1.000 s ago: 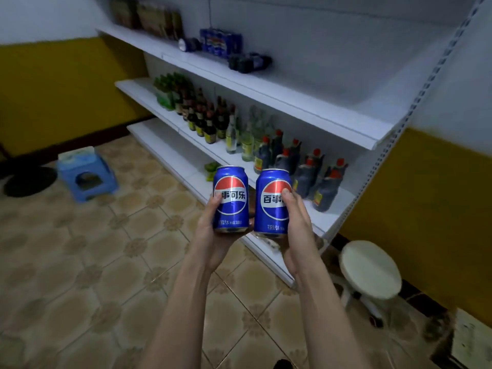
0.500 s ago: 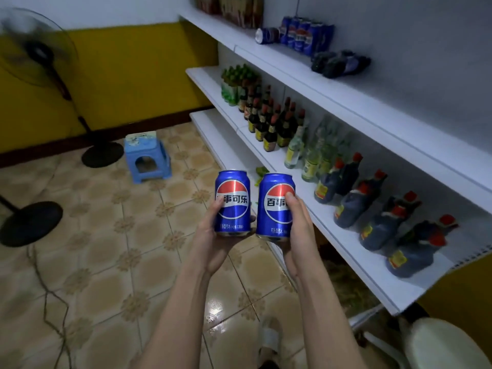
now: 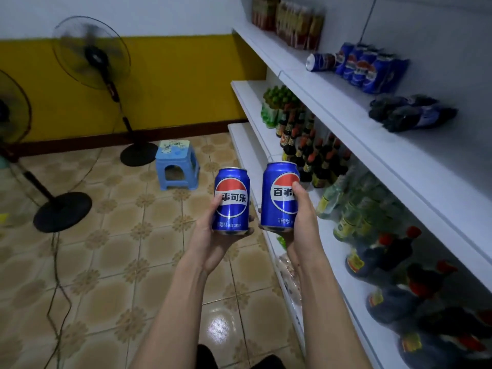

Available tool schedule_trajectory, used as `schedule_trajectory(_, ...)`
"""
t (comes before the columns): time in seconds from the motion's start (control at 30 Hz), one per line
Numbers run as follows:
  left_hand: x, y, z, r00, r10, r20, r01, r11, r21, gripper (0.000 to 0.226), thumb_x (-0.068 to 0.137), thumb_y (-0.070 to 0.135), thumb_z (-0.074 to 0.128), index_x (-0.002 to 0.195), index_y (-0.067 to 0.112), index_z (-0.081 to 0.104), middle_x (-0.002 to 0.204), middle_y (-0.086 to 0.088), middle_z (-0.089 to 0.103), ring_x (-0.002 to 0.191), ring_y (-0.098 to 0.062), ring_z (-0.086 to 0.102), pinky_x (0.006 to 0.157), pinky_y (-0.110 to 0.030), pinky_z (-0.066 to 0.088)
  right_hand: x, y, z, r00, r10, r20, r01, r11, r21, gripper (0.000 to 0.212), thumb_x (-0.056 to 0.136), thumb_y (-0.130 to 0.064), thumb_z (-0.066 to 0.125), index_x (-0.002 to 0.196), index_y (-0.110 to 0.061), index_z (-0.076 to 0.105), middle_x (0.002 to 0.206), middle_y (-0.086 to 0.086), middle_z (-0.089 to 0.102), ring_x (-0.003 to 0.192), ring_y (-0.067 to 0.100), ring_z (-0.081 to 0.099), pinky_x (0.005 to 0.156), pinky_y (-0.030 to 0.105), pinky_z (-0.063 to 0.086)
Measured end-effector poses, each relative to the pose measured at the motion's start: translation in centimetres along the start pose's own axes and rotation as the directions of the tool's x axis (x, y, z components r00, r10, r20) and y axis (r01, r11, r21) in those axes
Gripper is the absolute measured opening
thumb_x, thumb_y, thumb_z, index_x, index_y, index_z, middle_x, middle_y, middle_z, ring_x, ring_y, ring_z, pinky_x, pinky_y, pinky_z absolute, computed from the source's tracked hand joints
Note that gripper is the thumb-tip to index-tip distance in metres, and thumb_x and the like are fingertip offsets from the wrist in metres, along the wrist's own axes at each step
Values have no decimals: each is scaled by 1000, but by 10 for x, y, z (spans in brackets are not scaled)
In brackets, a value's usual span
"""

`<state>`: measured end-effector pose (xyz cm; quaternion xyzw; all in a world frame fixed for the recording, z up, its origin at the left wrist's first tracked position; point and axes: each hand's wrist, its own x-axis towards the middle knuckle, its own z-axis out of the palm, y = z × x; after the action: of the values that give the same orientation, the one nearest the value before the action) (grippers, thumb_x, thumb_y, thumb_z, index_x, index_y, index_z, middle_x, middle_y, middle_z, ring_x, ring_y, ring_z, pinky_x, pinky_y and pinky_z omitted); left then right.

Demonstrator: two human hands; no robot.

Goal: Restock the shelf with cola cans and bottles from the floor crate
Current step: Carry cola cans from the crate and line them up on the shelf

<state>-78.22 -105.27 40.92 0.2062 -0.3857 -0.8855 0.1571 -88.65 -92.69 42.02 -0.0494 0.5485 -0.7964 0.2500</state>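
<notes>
So the person's left hand (image 3: 213, 235) is wrapped around one upright cola can (image 3: 231, 200), and the right hand (image 3: 300, 217) grips a second can (image 3: 279, 196), both held out in front of the shelving. Best bet: lift them to the top shelf (image 3: 332, 102) and set them upright beside the blue cans (image 3: 370, 67) there, one hand at a time, without knocking the tipped one.
</notes>
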Motion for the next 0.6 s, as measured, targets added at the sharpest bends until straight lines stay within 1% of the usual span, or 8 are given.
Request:
schedule_trajectory(0.1, 38, 13, -8, 1000, 3, -25, -4, 999, -45, 65, 86, 46, 64, 131, 0, 58, 114, -20, 65, 86, -29, 66, 75, -43, 55, 39, 3, 18, 1000, 16, 8, -16, 999, -35, 61, 74, -58, 67, 120, -19, 63, 112, 17, 71, 105, 42, 67, 83, 59, 55)
schedule_trajectory(0.13, 52, 18, -12, 1000, 3, -28, -5, 998, -57, 64, 86, 46, 64, 131, 0, 59, 114, -20, 65, 86, -29, 66, 75, -43, 55, 53, 4, 24, 1000, 14, 8, -13, 999, -47, 57, 75, -57, 67, 118, -20, 63, 112, 17, 70, 105, 42, 67, 83, 61, 55)
schedule_trajectory(0.2, 84, 29, -20, 1000, 0, -21, -2, 997, -78, 58, 90, 46, 59, 128, 2, 61, 113, -20, 65, 84, -29, 66, 75, -42, 55, 84, 6, 36, 1000, 6, 5, -6, 999, -48, 43, 79, -53, 65, 110, -24, 64, 111, 16, 70, 105, 42, 67, 84, 62, 55)
schedule_trajectory(0.27, 118, 43, -26, 1000, -6, 4, 7, 996, -89, 55, 92, 45, 55, 126, 3, 62, 112, -19, 66, 83, -28, 65, 73, -41, 54, 115, 8, 49, 1000, 8, 0, -8, 999, -45, 36, 84, -50, 64, 109, -25, 64, 108, 13, 72, 102, 38, 68, 83, 61, 55)
schedule_trajectory(0.37, 174, 66, -35, 999, -28, 36, 31, 997, -73, 52, 92, 43, 54, 123, 3, 62, 110, -19, 66, 80, -28, 66, 68, -39, 56, 165, 11, 72, 1000, -9, -8, 9, 998, -67, 28, 94, -43, 59, 116, -25, 62, 103, 8, 74, 95, 30, 70, 79, 54, 57)
schedule_trajectory(0.43, 213, 85, -42, 998, -47, 44, 49, 997, -54, 51, 90, 42, 55, 123, 4, 62, 110, -19, 66, 79, -29, 67, 66, -39, 57, 200, 10, 91, 999, -27, -33, 24, 997, -79, 26, 96, -41, 57, 116, -24, 61, 101, 6, 74, 92, 27, 71, 79, 54, 57)
schedule_trajectory(0.53, 266, 115, -49, 995, -65, 80, 66, 998, -16, 49, 91, 44, 55, 123, 7, 62, 113, -19, 65, 80, -29, 68, 67, -40, 56, 246, 6, 120, 996, -50, -72, 43, 995, -90, 29, 96, -42, 58, 116, -22, 62, 102, 8, 73, 92, 28, 71, 79, 55, 57)
schedule_trajectory(0.6, 298, 131, -56, 991, -84, 104, 86, 996, -12, 50, 92, 45, 56, 124, 7, 62, 115, -19, 64, 82, -29, 68, 68, -40, 56, 271, 4, 135, 993, -57, -105, 48, 996, -81, 25, 96, -40, 58, 113, -23, 62, 101, 8, 73, 91, 27, 71, 80, 55, 57)
